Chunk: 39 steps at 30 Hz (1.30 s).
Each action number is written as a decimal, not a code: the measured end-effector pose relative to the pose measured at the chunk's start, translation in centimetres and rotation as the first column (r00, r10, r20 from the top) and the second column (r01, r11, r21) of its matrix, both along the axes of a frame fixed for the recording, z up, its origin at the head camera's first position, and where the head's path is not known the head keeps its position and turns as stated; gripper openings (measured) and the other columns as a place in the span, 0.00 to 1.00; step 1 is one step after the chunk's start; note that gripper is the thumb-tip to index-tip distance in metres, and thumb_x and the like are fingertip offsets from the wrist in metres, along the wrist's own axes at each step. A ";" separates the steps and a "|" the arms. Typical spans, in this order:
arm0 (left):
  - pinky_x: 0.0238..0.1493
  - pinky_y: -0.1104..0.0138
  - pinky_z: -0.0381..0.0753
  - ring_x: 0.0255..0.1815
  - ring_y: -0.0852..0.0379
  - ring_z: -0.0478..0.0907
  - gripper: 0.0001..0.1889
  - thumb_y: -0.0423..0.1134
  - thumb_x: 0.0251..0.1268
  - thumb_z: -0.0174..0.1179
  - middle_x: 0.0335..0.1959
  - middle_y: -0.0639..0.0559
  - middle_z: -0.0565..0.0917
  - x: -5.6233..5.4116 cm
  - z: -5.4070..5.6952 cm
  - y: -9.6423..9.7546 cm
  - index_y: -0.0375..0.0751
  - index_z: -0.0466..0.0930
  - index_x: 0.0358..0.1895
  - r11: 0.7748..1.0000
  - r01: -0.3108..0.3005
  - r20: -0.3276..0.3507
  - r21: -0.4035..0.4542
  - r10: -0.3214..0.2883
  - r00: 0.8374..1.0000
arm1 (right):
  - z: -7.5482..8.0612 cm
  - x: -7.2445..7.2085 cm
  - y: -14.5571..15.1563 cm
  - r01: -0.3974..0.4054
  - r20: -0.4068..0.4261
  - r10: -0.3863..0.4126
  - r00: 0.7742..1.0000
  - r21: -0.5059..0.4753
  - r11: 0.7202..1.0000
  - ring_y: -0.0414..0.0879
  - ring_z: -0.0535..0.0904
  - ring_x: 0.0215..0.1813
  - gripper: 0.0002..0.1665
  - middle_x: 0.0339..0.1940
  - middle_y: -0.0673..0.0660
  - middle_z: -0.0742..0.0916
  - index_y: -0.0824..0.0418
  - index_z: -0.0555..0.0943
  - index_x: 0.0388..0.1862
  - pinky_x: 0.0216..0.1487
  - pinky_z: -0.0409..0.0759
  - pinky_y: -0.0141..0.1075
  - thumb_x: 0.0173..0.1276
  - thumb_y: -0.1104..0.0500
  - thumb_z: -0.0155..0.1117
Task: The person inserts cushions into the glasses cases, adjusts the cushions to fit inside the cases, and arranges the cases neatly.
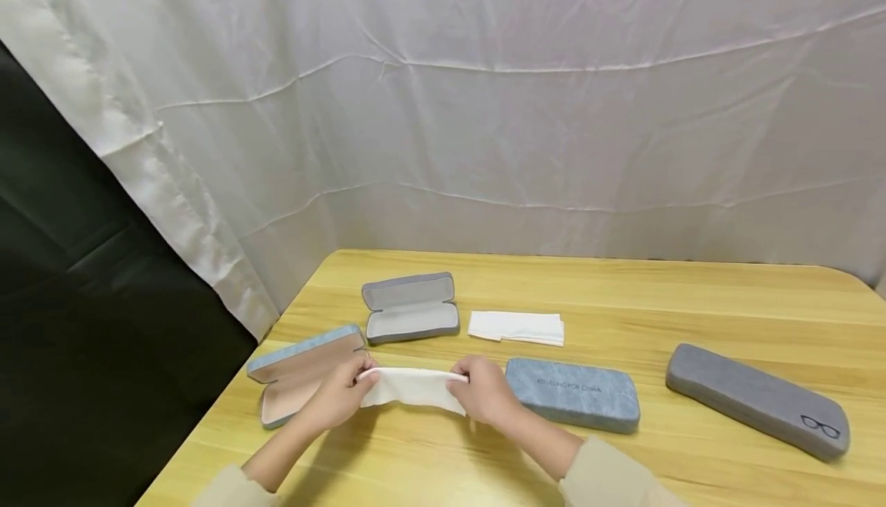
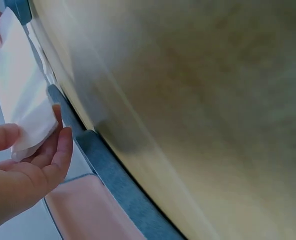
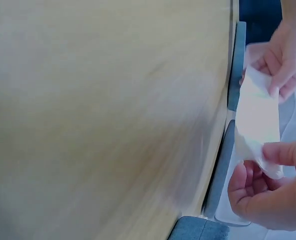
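Between my two hands a folded white cloth [image 1: 414, 388] is stretched in a band above the table. My left hand [image 1: 339, 393] pinches its left end between thumb and fingers, as the left wrist view shows with the cloth [image 2: 22, 85] running up and away. At the other end my right hand [image 1: 484, 390] pinches the cloth [image 3: 258, 117] with thumb over curled fingers. Behind the left hand stands an open blue glasses case [image 1: 304, 372] with a pink lining. Right of the right hand lies a closed blue glasses case [image 1: 573, 393] with lettering on its lid.
An open grey glasses case [image 1: 411, 318] stands farther back, with a second folded white cloth [image 1: 515, 326] to its right. On the right of the wooden table [image 1: 692, 299] lies a closed grey glasses case [image 1: 754, 399]. A white curtain [image 1: 519, 130] hangs behind.
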<state>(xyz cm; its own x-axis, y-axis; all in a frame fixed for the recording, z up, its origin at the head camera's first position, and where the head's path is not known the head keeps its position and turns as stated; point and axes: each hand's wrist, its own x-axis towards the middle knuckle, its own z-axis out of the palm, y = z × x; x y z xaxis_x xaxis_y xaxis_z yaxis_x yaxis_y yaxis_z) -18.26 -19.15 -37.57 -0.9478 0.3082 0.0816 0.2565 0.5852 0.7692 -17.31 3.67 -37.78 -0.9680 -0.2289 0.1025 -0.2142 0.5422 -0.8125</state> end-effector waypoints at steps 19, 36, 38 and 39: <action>0.24 0.72 0.80 0.23 0.59 0.78 0.15 0.33 0.71 0.41 0.32 0.41 0.77 1.2 -0.4 -3.8 0.18 0.64 0.49 0.961 -0.221 0.329 0.165 0.158 0.931 | -0.7 -1.4 -4.6 0.076 0.329 0.112 0.938 -0.507 0.858 0.36 0.75 0.12 0.16 0.15 0.52 0.73 0.62 0.62 0.22 0.19 0.80 0.29 0.60 0.73 0.58; 0.23 0.73 0.78 0.21 0.60 0.78 0.16 0.31 0.72 0.39 0.31 0.42 0.75 1.2 0.1 -8.1 0.17 0.59 0.53 0.926 -0.369 0.328 0.077 0.326 0.887 | -1.0 -2.7 -9.4 0.197 0.358 0.013 0.934 -0.543 0.817 0.37 0.73 0.14 0.07 0.18 0.51 0.73 0.72 0.74 0.33 0.19 0.77 0.25 0.54 0.76 0.58; 0.23 0.73 0.78 0.21 0.60 0.77 0.16 0.30 0.72 0.38 0.31 0.42 0.75 1.1 -0.1 -8.3 0.17 0.59 0.53 0.918 -0.390 0.324 0.075 0.348 0.880 | -1.1 -3.0 -9.9 0.219 0.356 -0.013 0.934 -0.544 0.810 0.37 0.73 0.14 0.06 0.18 0.51 0.72 0.71 0.74 0.31 0.20 0.78 0.26 0.54 0.76 0.59; 0.22 0.73 0.78 0.21 0.61 0.77 0.16 0.30 0.71 0.38 0.31 0.42 0.75 1.1 -0.2 -8.4 0.16 0.60 0.53 0.914 -0.400 0.320 0.074 0.358 0.877 | -1.1 -3.1 -10.1 0.228 0.353 -0.027 0.935 -0.541 0.810 0.37 0.73 0.14 0.06 0.18 0.51 0.72 0.70 0.74 0.30 0.20 0.78 0.26 0.54 0.76 0.59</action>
